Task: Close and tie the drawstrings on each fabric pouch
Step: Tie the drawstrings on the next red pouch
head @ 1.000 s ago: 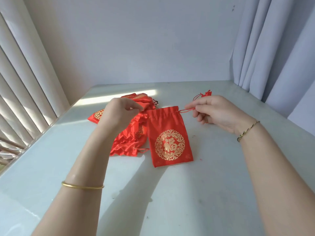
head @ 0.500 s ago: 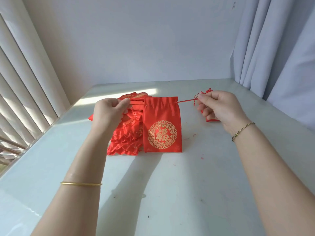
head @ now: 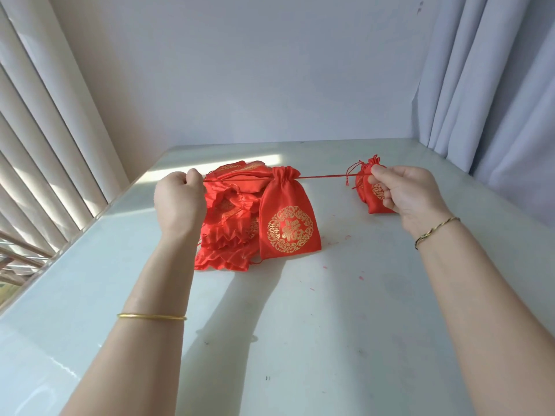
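1. Centrally, a red pouch (head: 286, 223) with a gold emblem hangs over the pale table (head: 300, 325), its neck gathered on a taut drawstring (head: 324, 176).
2. Curled into a fist, the left hand (head: 180, 199) grips one cord end; the right hand (head: 405, 193) pinches the other.
3. A pile of red pouches (head: 228, 235) lies just behind; a second pouch (head: 365, 187), seemingly cinched, sits partly hidden by the right hand.

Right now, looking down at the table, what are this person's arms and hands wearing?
Both forearms are bare, with no sleeves in view. The left hand and right hand wear no gloves. A plain gold bangle circles the left forearm; a thin twisted bracelet, gold with a dark strand, circles the right wrist.
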The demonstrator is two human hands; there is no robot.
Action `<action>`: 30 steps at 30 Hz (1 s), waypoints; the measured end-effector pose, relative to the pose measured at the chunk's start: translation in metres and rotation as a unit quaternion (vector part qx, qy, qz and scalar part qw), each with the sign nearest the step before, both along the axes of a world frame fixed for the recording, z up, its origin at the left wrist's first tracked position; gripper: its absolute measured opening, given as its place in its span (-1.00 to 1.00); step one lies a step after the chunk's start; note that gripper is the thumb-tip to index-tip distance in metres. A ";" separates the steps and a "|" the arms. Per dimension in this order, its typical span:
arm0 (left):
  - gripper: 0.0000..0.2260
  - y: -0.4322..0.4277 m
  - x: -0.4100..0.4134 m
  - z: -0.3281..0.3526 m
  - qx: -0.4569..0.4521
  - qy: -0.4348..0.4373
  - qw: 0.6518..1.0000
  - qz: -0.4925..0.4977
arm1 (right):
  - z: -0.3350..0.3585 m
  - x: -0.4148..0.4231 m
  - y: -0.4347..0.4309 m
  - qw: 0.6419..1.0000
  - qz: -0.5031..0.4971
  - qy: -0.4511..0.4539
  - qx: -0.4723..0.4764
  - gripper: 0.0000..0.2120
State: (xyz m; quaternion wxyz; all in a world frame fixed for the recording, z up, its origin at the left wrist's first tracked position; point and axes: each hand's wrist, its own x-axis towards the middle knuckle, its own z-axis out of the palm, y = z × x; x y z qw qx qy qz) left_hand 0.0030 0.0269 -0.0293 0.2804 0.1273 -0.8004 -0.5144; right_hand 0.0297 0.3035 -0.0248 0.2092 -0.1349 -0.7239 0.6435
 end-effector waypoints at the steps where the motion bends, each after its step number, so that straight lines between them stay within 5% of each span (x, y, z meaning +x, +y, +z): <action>1: -0.74 -0.003 -0.002 -0.001 0.000 0.002 1.000 0.008 | 0.000 0.000 0.001 1.000 -0.007 0.002 -0.004 -0.74; 5: -0.71 -0.009 -0.004 -0.003 0.018 0.000 1.000 0.012 | -0.001 0.001 -0.002 1.000 -0.012 0.003 -0.008 -0.73; 8: -0.68 -0.005 0.000 0.008 0.158 0.022 0.986 -0.053 | 0.004 0.001 -0.005 1.000 -0.006 0.002 -0.015 -0.69; 11: -0.61 0.003 0.007 0.025 0.341 0.040 0.913 -0.221 | 0.016 0.004 -0.011 0.997 0.019 0.033 -0.062 -0.73; 15: -0.61 0.025 0.018 0.041 0.407 0.030 0.838 -0.362 | 0.034 0.011 -0.034 0.993 0.087 0.076 -0.036 -0.74; 18: -0.65 0.040 0.030 0.048 0.362 -0.003 0.838 -0.409 | 0.044 0.020 -0.053 0.984 0.141 0.105 0.010 -0.75; 22: -0.92 0.044 0.040 0.052 0.192 -0.021 0.864 -0.465 | 0.053 0.032 -0.070 0.972 0.186 0.141 0.033 -0.76; 25: -0.77 0.046 0.045 0.053 0.109 -0.034 0.872 -0.476 | 0.057 0.038 -0.076 0.969 0.192 0.153 0.031 -0.80; 30: -0.82 0.050 0.048 0.055 0.047 0.008 0.896 -0.441 | 0.060 0.042 -0.079 0.964 0.207 0.163 0.023 -0.76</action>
